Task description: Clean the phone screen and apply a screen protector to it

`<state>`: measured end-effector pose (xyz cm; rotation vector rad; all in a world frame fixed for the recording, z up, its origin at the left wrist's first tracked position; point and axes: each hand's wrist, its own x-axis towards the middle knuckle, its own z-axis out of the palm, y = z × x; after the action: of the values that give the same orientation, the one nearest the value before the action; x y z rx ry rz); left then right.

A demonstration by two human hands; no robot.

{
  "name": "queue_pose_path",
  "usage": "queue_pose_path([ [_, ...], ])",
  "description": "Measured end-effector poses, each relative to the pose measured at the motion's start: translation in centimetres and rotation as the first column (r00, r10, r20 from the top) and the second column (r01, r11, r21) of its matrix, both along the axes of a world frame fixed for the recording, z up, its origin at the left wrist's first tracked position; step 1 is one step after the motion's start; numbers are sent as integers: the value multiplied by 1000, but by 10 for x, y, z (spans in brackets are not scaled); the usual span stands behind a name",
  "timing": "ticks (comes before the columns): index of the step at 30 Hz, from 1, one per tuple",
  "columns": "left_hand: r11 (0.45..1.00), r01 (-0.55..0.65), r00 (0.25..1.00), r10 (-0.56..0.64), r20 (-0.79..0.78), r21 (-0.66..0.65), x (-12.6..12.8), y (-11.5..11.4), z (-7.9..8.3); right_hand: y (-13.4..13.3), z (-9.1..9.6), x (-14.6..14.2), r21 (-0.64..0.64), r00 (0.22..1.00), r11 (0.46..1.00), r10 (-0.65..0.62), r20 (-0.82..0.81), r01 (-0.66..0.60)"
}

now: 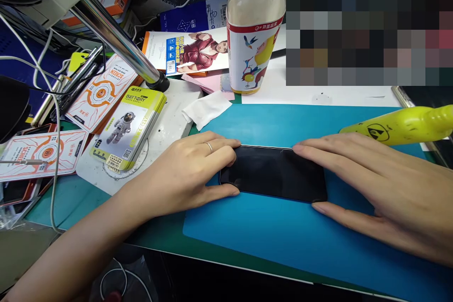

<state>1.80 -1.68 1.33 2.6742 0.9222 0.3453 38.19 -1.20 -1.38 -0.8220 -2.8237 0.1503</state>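
A black smartphone (274, 172) lies flat, screen up, on a blue work mat (283, 240). My left hand (187, 170) clasps the phone's left end, fingers along its far edge and thumb along its near edge; a ring is on one finger. My right hand (371, 179) holds the right end the same way, fingers stretched along the far edge and thumb at the near right corner.
A yellow plastic bottle (403, 125) lies just behind my right hand. A drink bottle (253, 28) stands at the back. A battery box (129, 127), screen-protector boxes (97, 92), a white wipe (207, 108), a metal lamp arm (113, 37) and cables crowd the left.
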Motion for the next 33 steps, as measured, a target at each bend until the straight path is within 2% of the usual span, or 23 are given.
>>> queue_pose_path([
  [16, 999, 4, 1000, -4, 9, -32, -2, 1, 0, -2, -4, 1, 18, 1000, 1000, -13, -2, 13],
  [25, 998, -19, 1000, 20, 11, -57, -2, -1, 2, -2, 0, 0, -92, 998, 995, -52, -44, 47],
  [33, 998, -28, 1000, 28, 6, -60, -1, 0, 2, -3, -2, 2, -70, 999, 996, -48, -20, 47],
])
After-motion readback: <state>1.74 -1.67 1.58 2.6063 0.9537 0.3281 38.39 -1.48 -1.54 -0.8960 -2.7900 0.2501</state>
